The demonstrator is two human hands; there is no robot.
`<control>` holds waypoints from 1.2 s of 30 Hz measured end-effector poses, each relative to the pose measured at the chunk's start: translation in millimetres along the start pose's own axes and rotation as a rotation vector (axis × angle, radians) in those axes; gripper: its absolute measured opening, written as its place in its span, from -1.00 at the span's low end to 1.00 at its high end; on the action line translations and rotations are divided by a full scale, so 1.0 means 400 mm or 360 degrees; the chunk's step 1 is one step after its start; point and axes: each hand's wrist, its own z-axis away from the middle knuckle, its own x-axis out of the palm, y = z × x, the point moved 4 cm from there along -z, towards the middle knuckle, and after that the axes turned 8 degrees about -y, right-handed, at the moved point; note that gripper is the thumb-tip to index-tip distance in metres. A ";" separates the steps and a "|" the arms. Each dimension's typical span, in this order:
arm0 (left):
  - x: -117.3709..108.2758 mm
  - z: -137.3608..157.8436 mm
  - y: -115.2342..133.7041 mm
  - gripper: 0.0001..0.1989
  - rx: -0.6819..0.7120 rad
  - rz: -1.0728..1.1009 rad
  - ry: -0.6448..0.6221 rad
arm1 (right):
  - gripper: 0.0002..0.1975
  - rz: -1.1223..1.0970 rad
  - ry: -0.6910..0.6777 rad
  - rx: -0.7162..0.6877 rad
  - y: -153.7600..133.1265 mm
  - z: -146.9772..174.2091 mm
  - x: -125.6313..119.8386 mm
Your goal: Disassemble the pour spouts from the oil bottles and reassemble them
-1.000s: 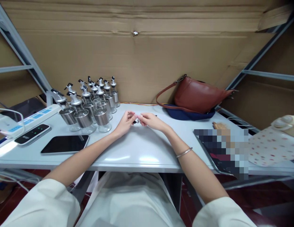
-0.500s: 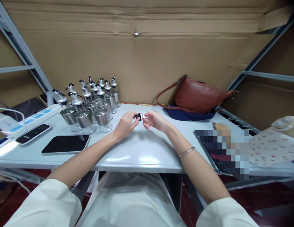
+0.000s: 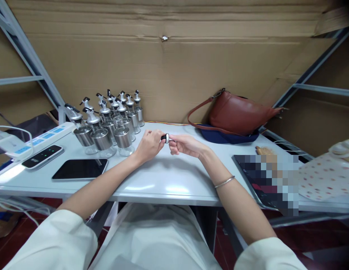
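Note:
Above the middle of the table, a small pour spout (image 3: 167, 138) with a black part and a silver-white collar lies sideways between my hands. My left hand (image 3: 152, 144) is closed around its black end. On the other side, my right hand (image 3: 184, 144) pinches its thin end, and the fingers partly hide it. To the left stand several glass oil bottles (image 3: 100, 139) with steel bands, most topped by silver spouts with black flaps. One bottle (image 3: 123, 138) at the front of the group, nearest my left hand, has an open neck with no spout.
A phone (image 3: 80, 169), a small device with green lights (image 3: 42, 157) and a power strip (image 3: 50, 137) lie at left. At the back right, a brown bag (image 3: 241, 112) rests on dark blue cloth (image 3: 230, 135). A spotted pouch (image 3: 326, 176) lies far right.
My fingers have shifted slightly around the pour spout, and my right fingers now reach straighter toward it. The whole view has moved a little; the bottles stand as before.

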 end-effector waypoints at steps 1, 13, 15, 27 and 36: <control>0.001 -0.003 -0.004 -0.76 -0.0022 -0.0024 -0.0019 | -0.71 0.0017 0.0005 -0.0008 0.001 -0.002 0.003; -0.019 -0.036 -0.050 -0.73 -0.0145 0.0204 -0.0089 | -0.60 0.1199 0.0215 -0.0339 -0.025 -0.021 0.017; -0.015 -0.041 -0.055 -0.71 -0.0235 0.0353 -0.0077 | -0.63 0.1449 0.0371 -0.0340 -0.030 -0.018 0.012; 0.016 -0.059 -0.071 -0.45 -0.0651 0.1242 -0.0196 | -0.60 0.3279 0.0763 -0.0654 -0.080 0.011 0.041; 0.013 -0.043 -0.035 -0.51 -0.0807 0.1858 -0.0353 | -0.66 0.2993 0.0843 -0.0734 -0.069 0.012 0.019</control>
